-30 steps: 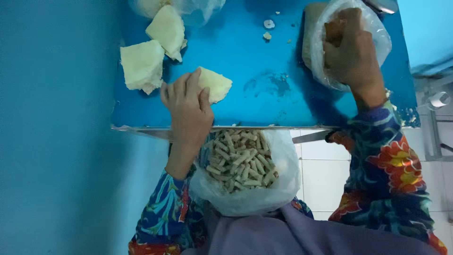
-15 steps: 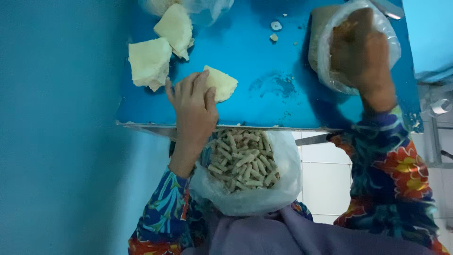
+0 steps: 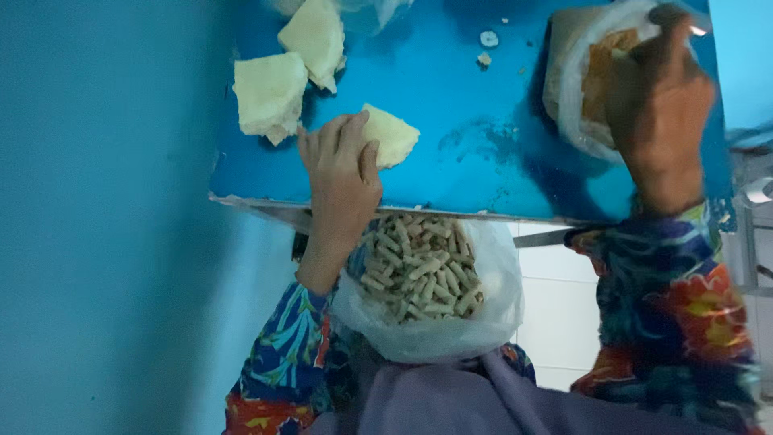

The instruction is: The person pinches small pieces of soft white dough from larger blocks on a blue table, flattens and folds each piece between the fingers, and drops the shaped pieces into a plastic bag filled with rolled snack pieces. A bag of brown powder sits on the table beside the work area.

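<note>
Blue covers nearly everything: a blue wall fills the left of the view and a blue table (image 3: 483,161) runs across the top, its near edge just above the person's lap. White floor tiles show below that edge on the right.

On the table the left hand (image 3: 342,173) lies palm down, its fingers (image 3: 322,141) stretched out flat and close together, pressing on the near corner of a pale yellow dough sheet (image 3: 390,133). The sheet is thin, roughly triangular from this angle, and lies flat on the table with its far point free of the hand. The hand grips nothing; it only rests on the sheet.

Two more pale sheets lie beyond it, well apart from the hand: a squarish one (image 3: 270,93) to the left and a second one (image 3: 316,36) behind that, near the top edge of the view. A few small crumbs (image 3: 487,40) sit on the bare table farther right.

The right hand (image 3: 656,97) reaches into a clear plastic bag (image 3: 568,89) at the far right of the table, which holds a brownish filling (image 3: 604,68). Its fingers curl downward inside the bag's mouth; whether they hold any of the filling I cannot tell, as the hand is blurred.

Below the table edge, in the lap, an open white plastic bag (image 3: 483,322) is full of short rolled sticks (image 3: 419,274), tan and piled every which way. Floral sleeves (image 3: 676,322) cover both arms.
</note>
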Demonstrator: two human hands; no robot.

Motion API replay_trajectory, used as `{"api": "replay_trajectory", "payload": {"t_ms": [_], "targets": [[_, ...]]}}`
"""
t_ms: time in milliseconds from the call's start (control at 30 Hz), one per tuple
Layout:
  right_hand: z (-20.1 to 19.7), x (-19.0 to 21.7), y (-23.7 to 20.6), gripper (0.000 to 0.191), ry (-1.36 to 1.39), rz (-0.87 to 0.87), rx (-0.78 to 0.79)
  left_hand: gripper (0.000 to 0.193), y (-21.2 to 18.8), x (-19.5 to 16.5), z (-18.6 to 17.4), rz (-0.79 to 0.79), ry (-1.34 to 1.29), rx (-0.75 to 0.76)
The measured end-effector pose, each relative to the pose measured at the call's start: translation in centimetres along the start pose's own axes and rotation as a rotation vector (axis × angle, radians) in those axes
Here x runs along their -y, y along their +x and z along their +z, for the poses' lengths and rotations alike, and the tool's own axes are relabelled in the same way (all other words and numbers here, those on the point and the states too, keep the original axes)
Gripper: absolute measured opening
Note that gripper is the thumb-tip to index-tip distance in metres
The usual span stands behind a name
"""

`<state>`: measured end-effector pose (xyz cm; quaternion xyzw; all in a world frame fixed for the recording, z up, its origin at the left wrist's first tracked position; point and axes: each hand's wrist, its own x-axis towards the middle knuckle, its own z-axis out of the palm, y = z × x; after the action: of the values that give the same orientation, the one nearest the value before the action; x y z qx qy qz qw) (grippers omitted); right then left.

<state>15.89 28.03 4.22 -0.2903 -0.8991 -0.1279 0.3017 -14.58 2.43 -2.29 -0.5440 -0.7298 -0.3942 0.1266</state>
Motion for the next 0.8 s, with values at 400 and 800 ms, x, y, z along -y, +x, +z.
{"api": "replay_trajectory", "payload": {"t_ms": [400, 800], "targets": [[-7.1, 6.7, 4.2, 0.061, -0.145, 0.081, 0.311, 0.043, 0.6, -0.9, -1.3, -0.104, -0.080, 0.022], [-0.8, 21.6, 6.7, 0.057, 0.843, -0.222, 0.246, 0.030, 0.0, -0.2, -1.9, -0.170, -0.444, -0.054]]}}
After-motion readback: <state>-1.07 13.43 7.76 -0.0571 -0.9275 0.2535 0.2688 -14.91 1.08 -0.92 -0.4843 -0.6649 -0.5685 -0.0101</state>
